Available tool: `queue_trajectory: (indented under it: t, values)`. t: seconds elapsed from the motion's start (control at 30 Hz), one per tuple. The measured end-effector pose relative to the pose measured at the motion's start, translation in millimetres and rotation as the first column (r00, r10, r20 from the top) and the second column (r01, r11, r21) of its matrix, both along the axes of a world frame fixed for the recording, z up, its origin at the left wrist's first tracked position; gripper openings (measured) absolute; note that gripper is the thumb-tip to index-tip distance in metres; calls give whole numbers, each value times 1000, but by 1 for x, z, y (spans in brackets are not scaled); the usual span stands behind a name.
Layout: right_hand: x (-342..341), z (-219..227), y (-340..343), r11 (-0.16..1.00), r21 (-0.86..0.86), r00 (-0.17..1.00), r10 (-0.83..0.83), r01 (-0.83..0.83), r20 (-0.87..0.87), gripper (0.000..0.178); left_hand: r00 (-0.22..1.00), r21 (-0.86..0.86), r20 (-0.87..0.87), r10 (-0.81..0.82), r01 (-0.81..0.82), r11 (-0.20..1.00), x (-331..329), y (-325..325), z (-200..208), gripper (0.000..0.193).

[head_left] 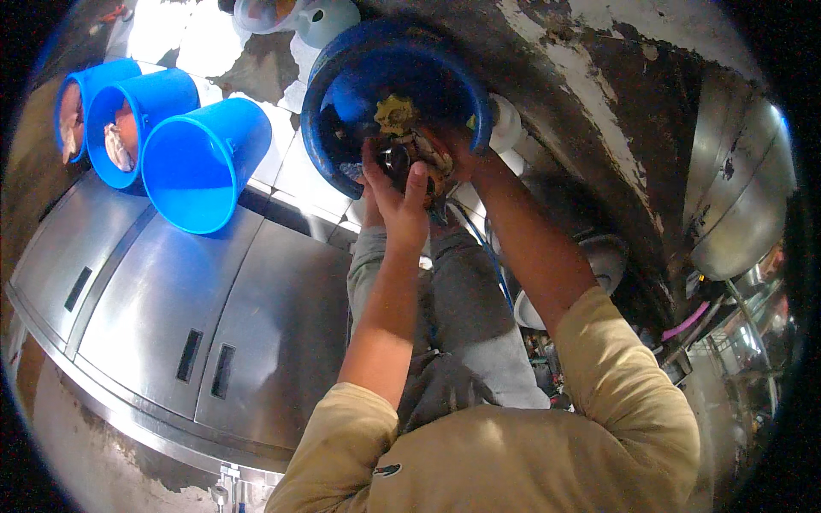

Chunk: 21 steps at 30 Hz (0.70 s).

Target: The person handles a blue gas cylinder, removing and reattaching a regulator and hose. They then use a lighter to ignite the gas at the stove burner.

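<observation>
Both hands are together over a large dark-blue tub (310, 128) in front of me. My left hand (400, 198) is curled round the near side of a dark, rounded part (398, 161) with a shiny ring-like edge. From the right, my right hand (453, 154) grips the same part's far side; its fingers are mostly in shadow. Grimy, yellowish-brown pieces show between the hands, and I cannot make out their kind. A yellow cog-shaped piece (396, 114) sits just beyond my fingers. The tub's inside is dark and its contents are hard to see.
Left of the tub stand several bright-blue buckets, the nearest one (190, 175) tilted toward me; pinkish-brown things (120, 145) lie in another. Stainless steel cabinet doors (162, 295) fill the left. A blue hose (487, 248) and pale basins (603, 261) are beside my right leg.
</observation>
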State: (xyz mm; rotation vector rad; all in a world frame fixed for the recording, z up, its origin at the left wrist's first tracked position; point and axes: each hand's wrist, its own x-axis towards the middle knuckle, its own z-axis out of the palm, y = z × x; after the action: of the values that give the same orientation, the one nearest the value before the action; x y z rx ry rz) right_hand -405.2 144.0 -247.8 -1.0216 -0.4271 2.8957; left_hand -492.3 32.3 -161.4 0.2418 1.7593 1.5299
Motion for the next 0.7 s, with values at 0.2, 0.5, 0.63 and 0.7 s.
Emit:
queue_trajectory:
  t: [0.2,0.5,0.63,0.7]
  values:
    - [-38,28,-35,509,747,772,-224,-428,595,39,995,54,93,19,-25,998,-5,-2,-1,75]
    - [-4,6,-4,975,-217,993,-71,50,-89,41,995,-144,-99,-23,9,990,31,-36,22,79]
    - [0,3,5,996,-83,997,34,-28,64,37,899,-431,-376,-226,46,901,45,-33,21,76]
    - [-9,20,4,994,95,973,23,-46,229,35,917,-409,-354,-185,26,912,46,-28,13,69]
